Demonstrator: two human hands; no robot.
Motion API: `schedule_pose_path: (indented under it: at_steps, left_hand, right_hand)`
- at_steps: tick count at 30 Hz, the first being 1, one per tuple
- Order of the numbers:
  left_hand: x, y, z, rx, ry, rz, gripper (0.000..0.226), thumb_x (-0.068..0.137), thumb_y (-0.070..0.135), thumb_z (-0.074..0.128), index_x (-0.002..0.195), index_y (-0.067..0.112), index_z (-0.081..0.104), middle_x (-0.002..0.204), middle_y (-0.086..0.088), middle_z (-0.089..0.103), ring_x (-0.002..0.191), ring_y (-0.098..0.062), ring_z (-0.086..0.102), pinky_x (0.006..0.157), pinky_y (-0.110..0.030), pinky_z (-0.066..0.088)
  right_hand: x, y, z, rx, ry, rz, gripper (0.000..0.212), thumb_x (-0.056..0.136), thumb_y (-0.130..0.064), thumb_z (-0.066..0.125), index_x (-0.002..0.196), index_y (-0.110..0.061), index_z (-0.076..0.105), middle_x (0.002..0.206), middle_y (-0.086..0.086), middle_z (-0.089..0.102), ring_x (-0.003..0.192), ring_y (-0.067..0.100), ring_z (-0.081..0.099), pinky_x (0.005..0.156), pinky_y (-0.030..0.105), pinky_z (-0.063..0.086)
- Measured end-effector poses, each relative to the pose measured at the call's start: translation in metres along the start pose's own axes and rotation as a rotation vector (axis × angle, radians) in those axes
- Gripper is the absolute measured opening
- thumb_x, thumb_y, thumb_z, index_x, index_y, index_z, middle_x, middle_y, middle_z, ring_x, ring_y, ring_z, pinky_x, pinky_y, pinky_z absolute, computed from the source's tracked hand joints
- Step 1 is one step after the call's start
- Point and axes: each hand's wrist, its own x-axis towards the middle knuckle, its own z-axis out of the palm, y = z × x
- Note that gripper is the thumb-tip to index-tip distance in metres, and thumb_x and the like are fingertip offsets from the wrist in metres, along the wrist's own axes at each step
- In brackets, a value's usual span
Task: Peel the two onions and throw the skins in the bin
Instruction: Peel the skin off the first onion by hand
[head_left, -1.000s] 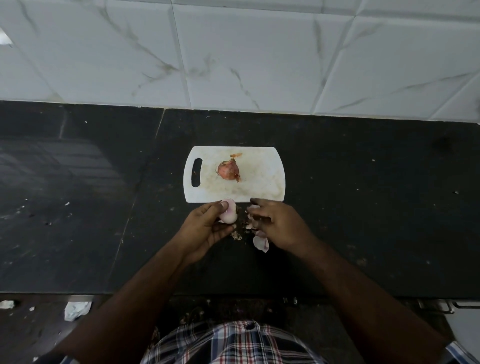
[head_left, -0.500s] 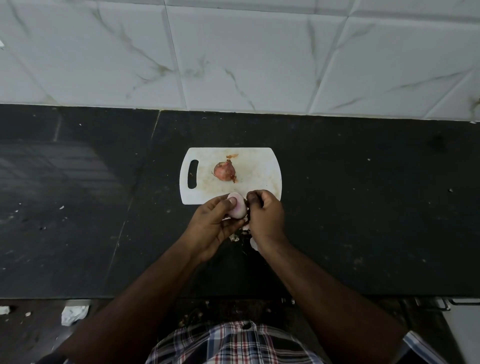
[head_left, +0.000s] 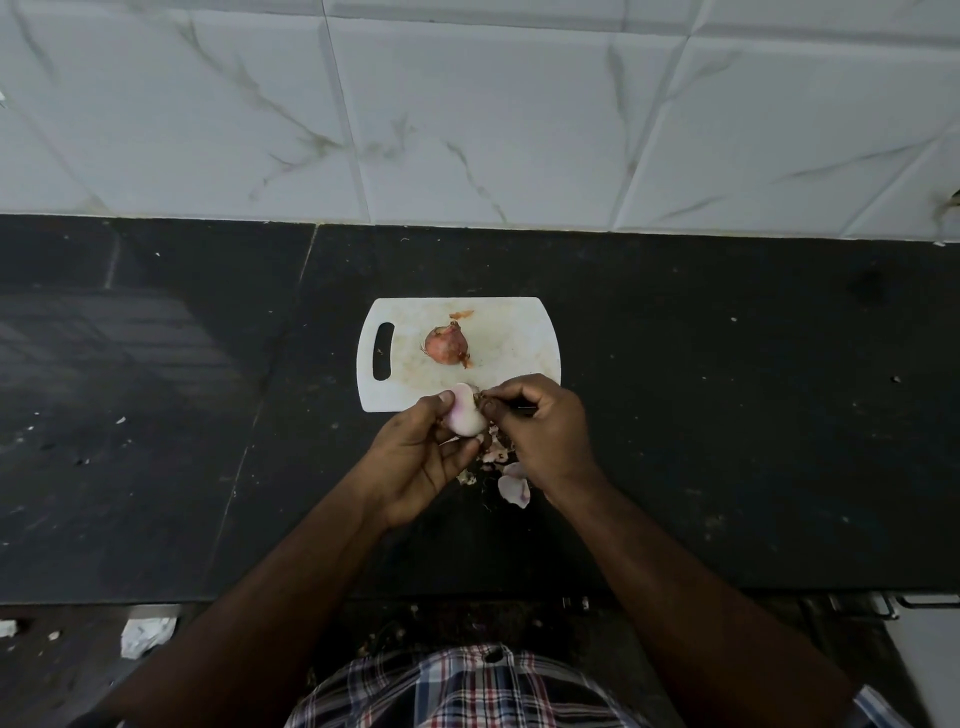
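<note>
Both hands have closed together over the near edge of the cutting board, where a second ago they were apart above the counter. The left hand grips a pale, mostly bare onion; the right hand has moved in and now pinches at its top end. Loose skins lie on the counter beneath the hands. A second onion sits unpeeled on the board. Judgement: first onion nearly finished; second untouched; no bin in view.
</note>
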Motion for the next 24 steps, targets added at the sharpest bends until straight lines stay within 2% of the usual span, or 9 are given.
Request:
schedule_pose_path:
  at_steps: [3, 6, 9, 12, 14, 16, 18, 20, 24]
  left_hand:
    - [0.0, -0.003, 0.002, 0.03, -0.025, 0.053, 0.026, 0.101, 0.02, 0.051, 0.117, 0.005, 0.065, 0.1, -0.015, 0.072, 0.077, -0.018, 0.073, 0.067, -0.024, 0.061]
    - [0.002, -0.007, 0.005, 0.245, 0.033, 0.219, 0.024, 0.1, 0.011, 0.054, 0.121, 0.004, 0.062, 0.112, -0.019, 0.069, 0.091, -0.025, 0.072, 0.079, -0.032, 0.061]
    - [0.006, -0.005, -0.001, 0.379, 0.125, 0.324, 0.025, 0.097, 0.007, 0.06, 0.122, 0.005, 0.062, 0.118, -0.023, 0.067, 0.098, -0.03, 0.071, 0.092, -0.043, 0.058]
    - [0.005, 0.001, -0.013, 0.257, 0.082, 0.231, 0.03, 0.098, 0.008, 0.056, 0.128, 0.002, 0.059, 0.123, -0.021, 0.066, 0.102, -0.027, 0.071, 0.088, -0.037, 0.059]
    - [0.001, 0.003, -0.018, 0.144, 0.024, 0.162, 0.03, 0.1, 0.01, 0.052, 0.129, 0.002, 0.059, 0.12, -0.018, 0.068, 0.101, -0.025, 0.071, 0.082, -0.033, 0.06]
    - [-0.001, 0.004, -0.019, 0.086, -0.002, 0.125, 0.028, 0.101, 0.011, 0.049, 0.124, 0.004, 0.062, 0.112, -0.016, 0.071, 0.094, -0.023, 0.073, 0.075, -0.03, 0.061]
    - [-0.001, 0.003, -0.018, 0.067, -0.018, 0.1, 0.028, 0.1, 0.013, 0.048, 0.122, 0.006, 0.063, 0.107, -0.015, 0.072, 0.089, -0.022, 0.073, 0.073, -0.029, 0.061]
    - [0.0, 0.001, -0.018, 0.068, -0.038, 0.082, 0.03, 0.095, 0.015, 0.052, 0.122, 0.007, 0.063, 0.107, -0.015, 0.071, 0.089, -0.021, 0.072, 0.075, -0.029, 0.061]
    - [0.002, 0.0, -0.016, 0.078, -0.074, 0.089, 0.035, 0.094, 0.014, 0.055, 0.127, 0.005, 0.062, 0.112, -0.015, 0.069, 0.092, -0.023, 0.071, 0.078, -0.029, 0.061]
  right_hand:
    - [-0.001, 0.001, 0.002, -0.28, 0.095, -0.192, 0.005, 0.084, -0.011, 0.074, 0.082, -0.012, 0.07, 0.083, -0.003, 0.067, 0.079, 0.009, 0.061, 0.07, 0.012, 0.044]
    - [-0.004, 0.002, 0.004, -0.456, 0.103, -0.248, 0.005, 0.088, -0.008, 0.066, 0.083, -0.009, 0.064, 0.084, 0.001, 0.061, 0.079, 0.016, 0.057, 0.068, 0.024, 0.044]
    - [-0.006, -0.006, 0.003, -0.436, 0.0, -0.122, 0.007, 0.095, -0.01, 0.058, 0.089, -0.01, 0.062, 0.088, -0.002, 0.058, 0.082, 0.015, 0.055, 0.071, 0.027, 0.044]
    - [-0.005, -0.006, -0.006, -0.33, -0.082, 0.038, 0.009, 0.096, -0.012, 0.059, 0.093, -0.012, 0.068, 0.086, -0.005, 0.066, 0.083, 0.013, 0.064, 0.074, 0.033, 0.055]
    - [-0.004, -0.001, -0.014, -0.255, -0.12, 0.095, 0.014, 0.092, -0.007, 0.064, 0.096, -0.014, 0.075, 0.087, -0.006, 0.072, 0.084, 0.01, 0.07, 0.079, 0.039, 0.06]
    - [-0.004, 0.0, -0.018, -0.218, -0.166, 0.087, 0.024, 0.09, -0.002, 0.065, 0.104, -0.017, 0.077, 0.101, -0.007, 0.075, 0.096, 0.006, 0.07, 0.09, 0.037, 0.059]
    - [-0.004, -0.005, -0.016, -0.169, -0.193, 0.037, 0.029, 0.089, -0.008, 0.069, 0.115, -0.021, 0.074, 0.114, -0.01, 0.072, 0.108, 0.005, 0.066, 0.097, 0.031, 0.054]
    - [-0.002, -0.011, -0.012, -0.144, -0.212, -0.028, 0.028, 0.088, -0.016, 0.073, 0.116, -0.022, 0.074, 0.108, -0.013, 0.069, 0.106, 0.006, 0.065, 0.093, 0.027, 0.054]
    - [-0.001, -0.011, -0.001, -0.257, -0.093, -0.144, 0.01, 0.084, -0.011, 0.075, 0.093, -0.015, 0.076, 0.086, -0.013, 0.064, 0.088, 0.01, 0.064, 0.079, 0.024, 0.051]
